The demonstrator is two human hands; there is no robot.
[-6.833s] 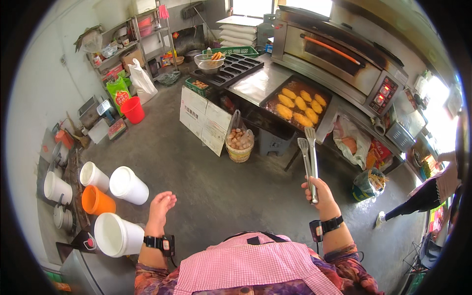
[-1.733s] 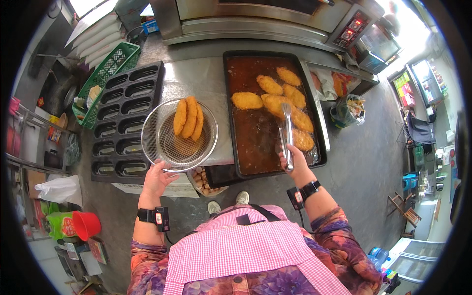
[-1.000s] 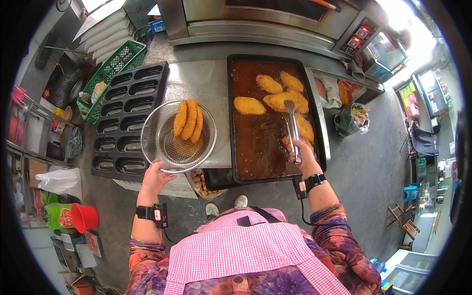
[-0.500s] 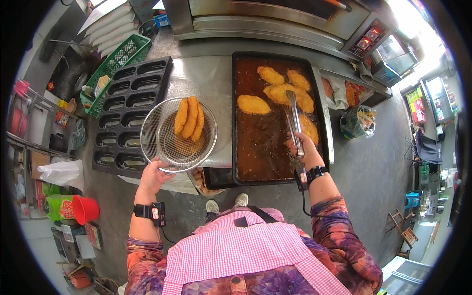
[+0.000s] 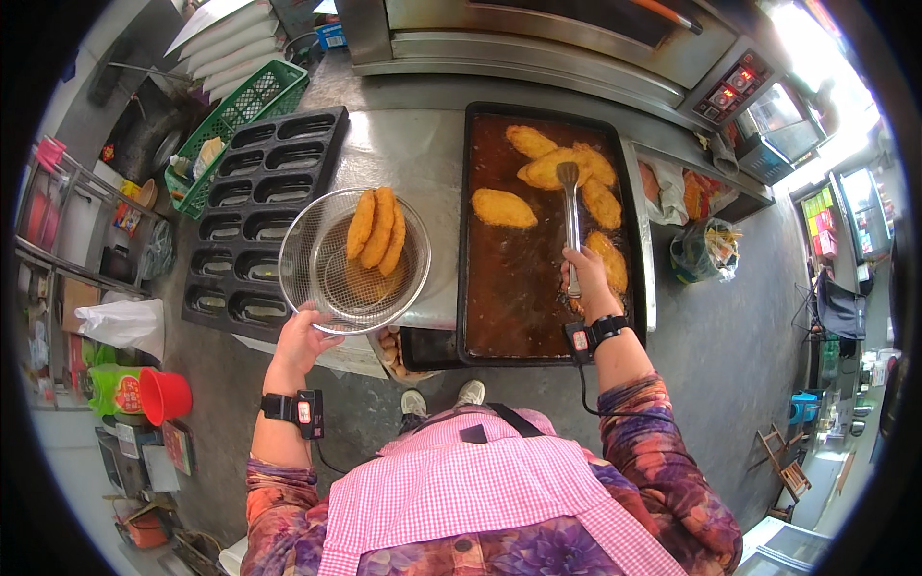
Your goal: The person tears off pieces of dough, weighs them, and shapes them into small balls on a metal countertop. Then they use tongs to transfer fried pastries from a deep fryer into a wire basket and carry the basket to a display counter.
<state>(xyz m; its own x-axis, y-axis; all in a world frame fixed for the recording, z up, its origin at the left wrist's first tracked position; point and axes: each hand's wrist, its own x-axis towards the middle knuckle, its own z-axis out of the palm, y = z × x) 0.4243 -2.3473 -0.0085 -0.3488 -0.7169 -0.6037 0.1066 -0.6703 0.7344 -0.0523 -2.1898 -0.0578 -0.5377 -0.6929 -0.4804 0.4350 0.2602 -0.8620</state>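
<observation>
My left hand (image 5: 303,341) grips the near rim of a round wire-mesh strainer (image 5: 317,245). Three golden fried oval pieces (image 5: 376,230) lean on edge side by side inside it. Metal tongs (image 5: 573,221) are closed in by the fingers of my right hand (image 5: 594,285); their tips rest on or just above a golden oval piece (image 5: 544,173). That piece overlaps others at the far right of a deep black tray (image 5: 464,250) of brown oil (image 5: 509,298). Another oval piece (image 5: 504,208) floats apart on the left. Whether the tips grip anything cannot be made out.
Left of the strainer lies a black multi-cavity mould pan (image 5: 259,187), with a green plastic basket (image 5: 240,110) behind it. A steel oven (image 5: 538,58) borders the far side. A filled bag-lined bin (image 5: 704,252) stands right of the tray; a red bucket (image 5: 165,395) is at lower left.
The tongs have turned more upright, their tips slightly higher. Overlapping pieces at the tray's far right have shifted against each other. My left hand still holds the strainer; the whole view moved slightly.
</observation>
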